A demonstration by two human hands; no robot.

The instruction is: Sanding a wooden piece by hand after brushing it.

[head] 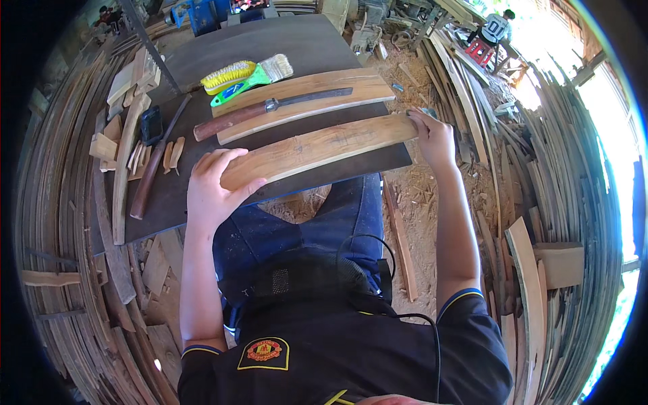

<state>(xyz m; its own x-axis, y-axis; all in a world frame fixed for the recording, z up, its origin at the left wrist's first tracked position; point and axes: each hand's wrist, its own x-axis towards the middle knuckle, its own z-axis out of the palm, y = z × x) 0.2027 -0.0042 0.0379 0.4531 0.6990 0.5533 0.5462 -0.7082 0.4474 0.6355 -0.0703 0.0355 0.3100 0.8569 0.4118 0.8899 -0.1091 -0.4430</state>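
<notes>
A long, slightly curved wooden board with faint marks on its face lies across the near part of the dark tabletop. My left hand grips its left end, with the thumb along the near edge and the fingers at the far edge. At the board's right end, past the table's side, my right hand has hold of it. A small teal thing shows behind that hand, too little to identify. Just beyond lies a second wooden board, and a wooden-handled chisel rests across it.
A green-handled paintbrush and a yellow scrub brush lie past the second board. To the left are a long wooden-handled tool, a dark phone-like object and wood offcuts. Stacked timber lines both sides. A person sits far right.
</notes>
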